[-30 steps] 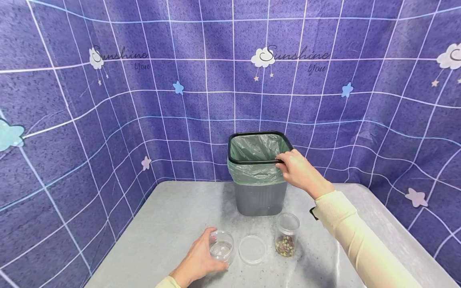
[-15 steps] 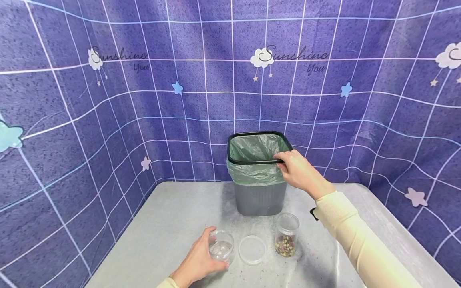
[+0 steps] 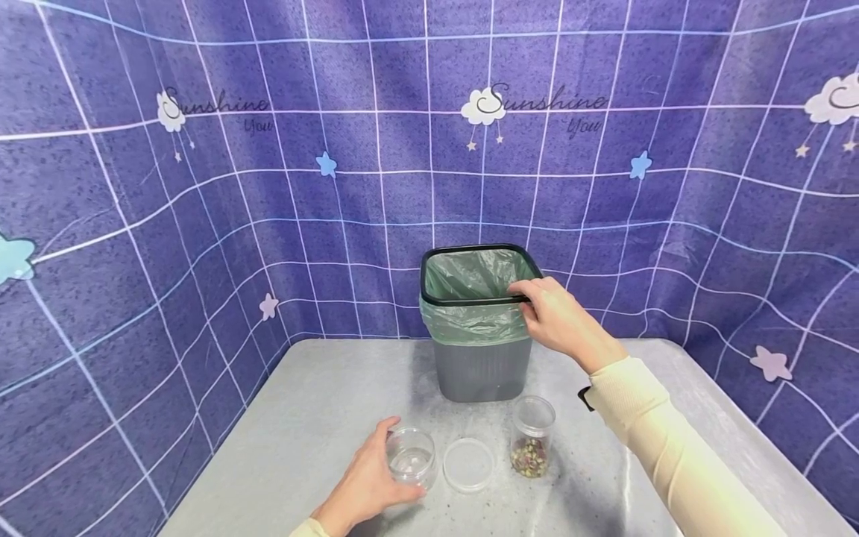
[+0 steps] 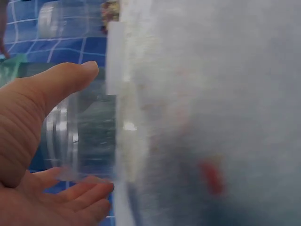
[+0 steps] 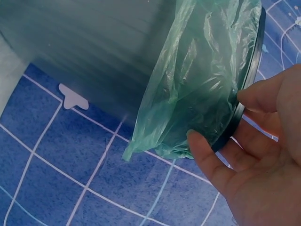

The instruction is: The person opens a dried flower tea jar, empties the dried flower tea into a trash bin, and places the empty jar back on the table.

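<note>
My left hand (image 3: 367, 477) is curled around an empty-looking clear plastic jar (image 3: 411, 462), thumb on the near side and fingers on the far side. In the left wrist view, the thumb (image 4: 70, 80) and fingertips (image 4: 96, 188) lie along opposite sides of the jar. Farther back, my right hand (image 3: 560, 317) grips the black rim of a grey trash bin (image 3: 483, 369) at its near right corner. A green bag (image 5: 188, 94) lines the bin and folds down outside. My right fingers (image 5: 214, 165) are at the rim and the bag's edge.
A round translucent lid (image 3: 469, 465) lies flat right of the left hand's jar. Beyond it stands a taller clear jar (image 3: 533, 440), part-filled with small green and purplish pieces. Small crumbs dot the grey tabletop (image 3: 349, 395). A purple-blue gridded curtain (image 3: 376, 201) hangs around the table.
Both hands keep their places on the jar and the bin rim. The head view has shifted slightly, moving the scene a little to the left.
</note>
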`<state>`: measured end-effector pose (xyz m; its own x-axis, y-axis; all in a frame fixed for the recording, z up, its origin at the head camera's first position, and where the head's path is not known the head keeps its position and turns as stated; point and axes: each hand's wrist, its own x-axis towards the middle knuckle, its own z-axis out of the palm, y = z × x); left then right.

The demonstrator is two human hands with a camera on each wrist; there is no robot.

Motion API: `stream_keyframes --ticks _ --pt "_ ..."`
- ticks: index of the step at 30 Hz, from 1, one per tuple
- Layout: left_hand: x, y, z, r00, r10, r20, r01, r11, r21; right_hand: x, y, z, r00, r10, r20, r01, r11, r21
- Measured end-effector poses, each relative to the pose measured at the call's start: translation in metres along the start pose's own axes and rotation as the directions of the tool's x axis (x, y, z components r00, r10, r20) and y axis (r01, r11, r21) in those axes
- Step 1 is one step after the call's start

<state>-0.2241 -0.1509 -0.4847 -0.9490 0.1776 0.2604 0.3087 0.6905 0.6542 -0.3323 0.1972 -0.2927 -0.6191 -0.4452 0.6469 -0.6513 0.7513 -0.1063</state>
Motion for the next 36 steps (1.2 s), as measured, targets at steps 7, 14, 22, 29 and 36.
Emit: stream_keyframes --ticks 7,14,22,29,36 --pt "0.005 0.014 -0.015 0.999 0.021 -0.05 -0.021 1.0 -0.002 -0.002 -0.003 -0.006 0.999 -0.008 -0.032 0.008 1.0 0.005" --pt "0.009 0.029 -0.018 0.996 0.043 -0.072 -0.044 0.999 -0.009 -0.006 -0.004 -0.01 0.999 0.0 -0.033 0.0 1.0 0.009" --pt "0.013 0.054 -0.011 0.992 0.073 -0.099 -0.079 0.995 -0.065 -0.014 -0.005 -0.018 0.996 -0.005 -0.087 0.007 1.0 0.013" --pt "0.015 0.077 -0.003 0.995 0.054 -0.079 -0.064 0.99 -0.124 -0.024 -0.007 -0.028 0.986 0.006 -0.169 -0.002 1.0 0.024" --pt "0.022 0.092 0.004 0.992 0.11 -0.064 -0.116 0.988 -0.103 -0.042 -0.006 -0.038 0.963 0.105 -0.247 -0.089 0.993 0.075"
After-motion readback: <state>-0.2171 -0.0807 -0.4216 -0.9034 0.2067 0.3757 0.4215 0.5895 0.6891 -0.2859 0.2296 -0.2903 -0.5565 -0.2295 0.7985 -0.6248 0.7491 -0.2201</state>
